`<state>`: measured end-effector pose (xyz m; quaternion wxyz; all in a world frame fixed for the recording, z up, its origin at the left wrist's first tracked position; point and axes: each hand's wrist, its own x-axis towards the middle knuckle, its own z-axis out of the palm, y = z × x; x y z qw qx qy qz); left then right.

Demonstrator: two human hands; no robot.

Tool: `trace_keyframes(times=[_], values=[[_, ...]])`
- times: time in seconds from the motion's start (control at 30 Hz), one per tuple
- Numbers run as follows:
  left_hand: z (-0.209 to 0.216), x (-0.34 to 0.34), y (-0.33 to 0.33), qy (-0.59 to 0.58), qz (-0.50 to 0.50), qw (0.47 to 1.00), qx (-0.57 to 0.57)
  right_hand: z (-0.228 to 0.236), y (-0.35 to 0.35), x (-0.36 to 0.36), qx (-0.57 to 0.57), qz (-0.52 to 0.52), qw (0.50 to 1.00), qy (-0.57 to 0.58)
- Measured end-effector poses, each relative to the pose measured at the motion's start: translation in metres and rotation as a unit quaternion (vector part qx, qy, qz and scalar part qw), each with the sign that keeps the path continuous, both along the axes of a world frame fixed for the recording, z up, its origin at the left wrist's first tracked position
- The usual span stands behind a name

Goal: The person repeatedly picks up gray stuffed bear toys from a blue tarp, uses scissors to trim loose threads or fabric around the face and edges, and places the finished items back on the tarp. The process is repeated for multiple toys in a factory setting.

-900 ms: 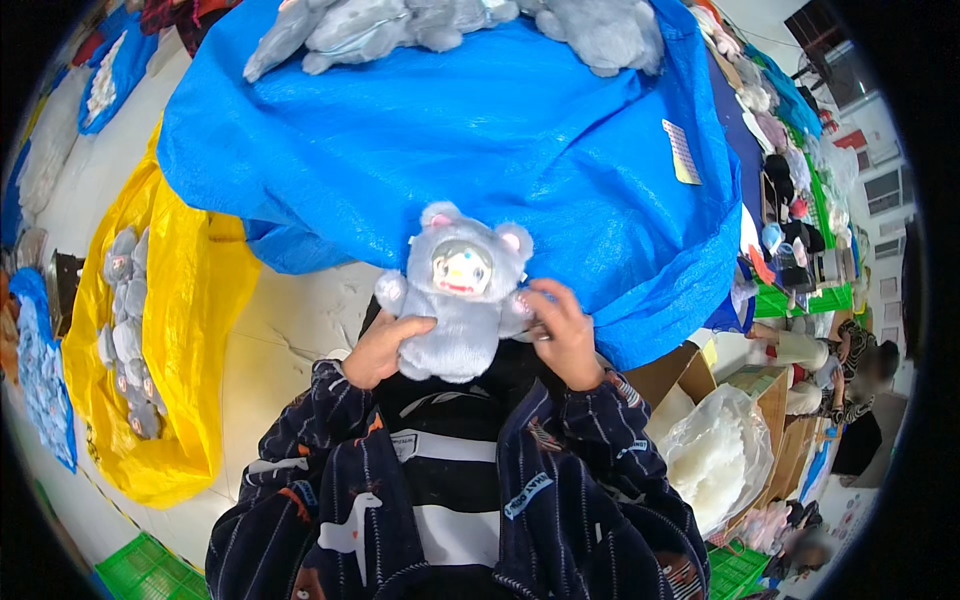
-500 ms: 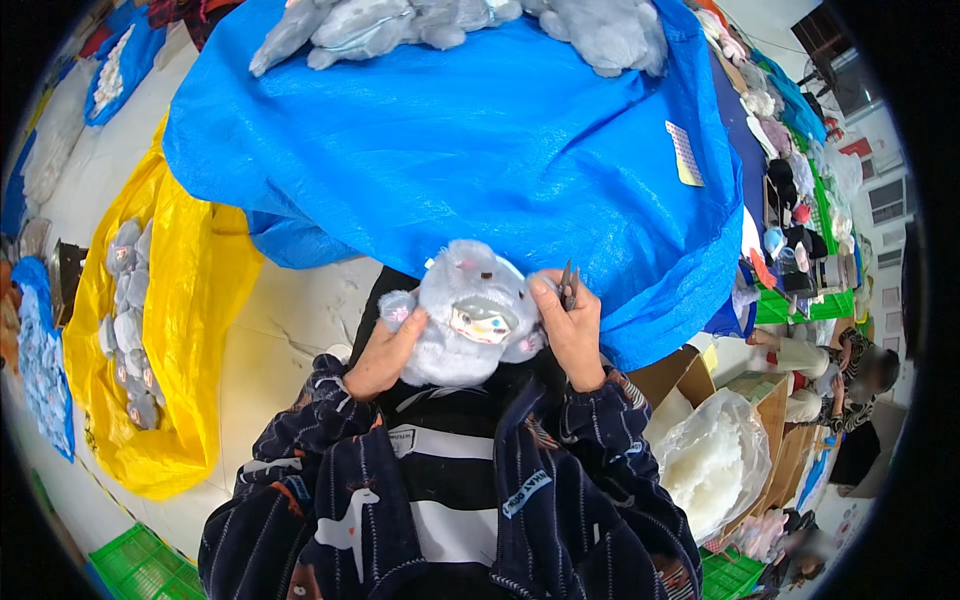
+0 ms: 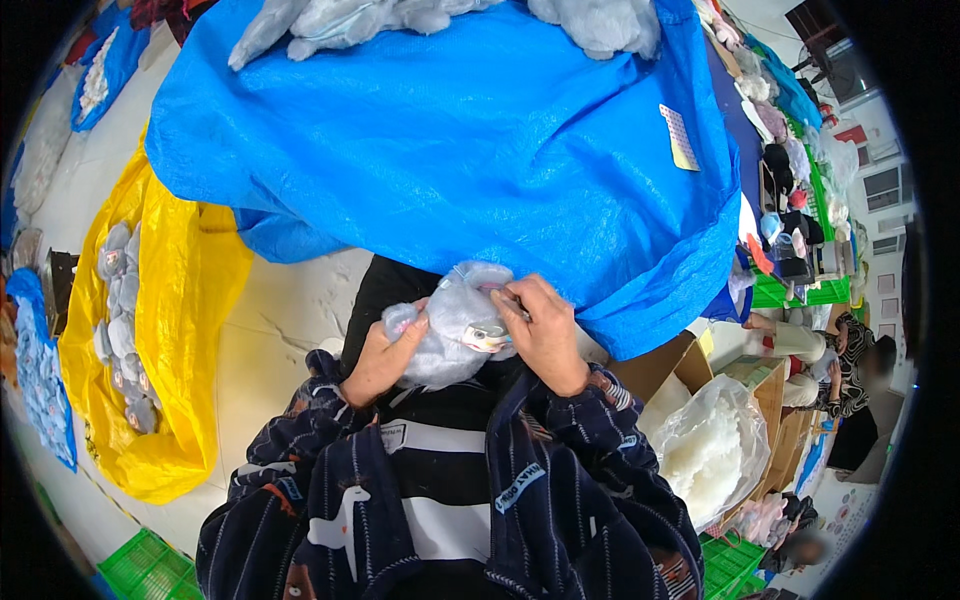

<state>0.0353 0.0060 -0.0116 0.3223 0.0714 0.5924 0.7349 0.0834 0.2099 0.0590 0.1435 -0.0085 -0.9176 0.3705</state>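
I hold a fluffy gray plush toy (image 3: 440, 345) before me, its head (image 3: 460, 300) tipped forward. Its face (image 3: 484, 338) shows only partly.

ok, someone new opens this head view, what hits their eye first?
Probably the big blue plastic sheet filling the upper middle, with grey plush pieces at the top edge. Then the bright yellow bag at left, holding small grey toys. Below the blue, at centre, the left hand grips a grey plush toy, the right hand at its head.
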Motion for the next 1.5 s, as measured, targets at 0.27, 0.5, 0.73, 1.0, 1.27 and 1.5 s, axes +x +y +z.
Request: trace_keyframes(times=[0.27,0.5,0.73,1.0,1.27,1.5], values=[[-0.008,-0.002,-0.001,-0.148,0.04,0.986,0.063,-0.007,0.029,0.014,-0.582,-0.146,0.795,-0.086],[-0.015,-0.003,0.001,-0.168,0.034,0.982,0.077,-0.031,-0.002,0.011,-0.063,-0.048,0.996,0.043],[-0.016,-0.005,0.002,-0.197,0.044,0.975,0.089,-0.002,0.019,0.01,-0.591,-0.113,0.795,-0.077],[-0.028,-0.003,-0.002,-0.19,0.047,0.976,0.094,-0.028,-0.002,-0.004,-0.164,-0.046,0.983,-0.075],[-0.02,-0.006,0.0,-0.244,0.075,0.959,0.125,-0.015,0.009,0.013,-0.421,-0.112,0.89,-0.135],[-0.019,-0.006,-0.006,-0.258,0.065,0.954,0.136,-0.028,-0.005,0.0,-0.205,-0.079,0.974,-0.059]])
